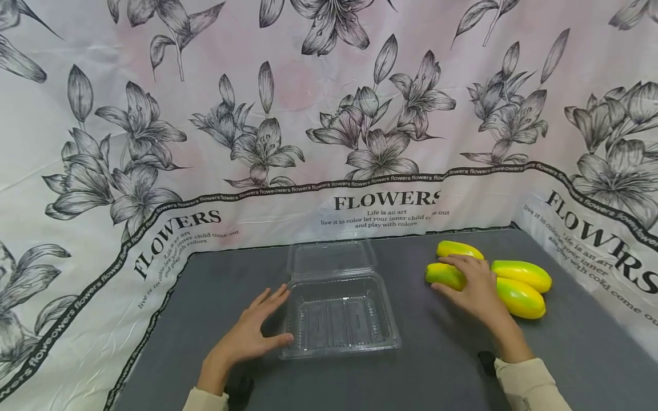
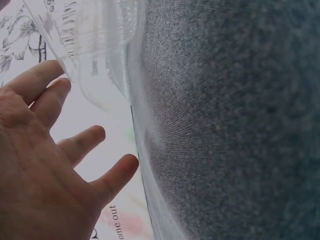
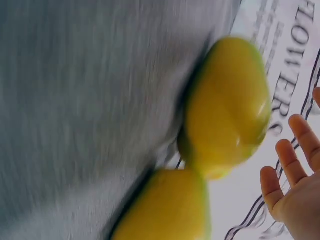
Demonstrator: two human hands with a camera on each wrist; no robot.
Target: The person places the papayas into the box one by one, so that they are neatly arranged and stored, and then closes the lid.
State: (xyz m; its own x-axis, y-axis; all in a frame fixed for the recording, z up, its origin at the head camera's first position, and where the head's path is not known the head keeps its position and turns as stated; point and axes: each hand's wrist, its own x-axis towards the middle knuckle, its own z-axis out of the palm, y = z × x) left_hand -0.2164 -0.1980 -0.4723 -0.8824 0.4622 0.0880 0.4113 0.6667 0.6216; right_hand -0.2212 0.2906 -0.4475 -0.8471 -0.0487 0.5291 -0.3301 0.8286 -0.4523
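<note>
Far left: white cloth printed with black-line lilies, running behind the dark grey table. Left hand comes in low from a cream sleeve, angled up and to the right. Fingers spread and slightly bent, thumb held well away from them, nothing pinched. Thumb and fingertips at the left side of the clear container; whether they touch it, cannot tell.

Container: transparent plastic, rectangular, rounded corners, ribbed floor. Sits on the table near centre. Its clear lid is folded back behind it, toward the cloth.

To the right, four fruits, glossy, oblong, yellow with green patches. Left front fruit is the greener one in the head view; left rear fruit lies just behind it.

Right hand over this left pair, palm down, arm slanting in from lower right. Fingers slightly bent and parted; right wrist view shows gaps between them and nothing gripped.

Farthest right: right rear fruit and right front fruit, lying side by side.
</note>
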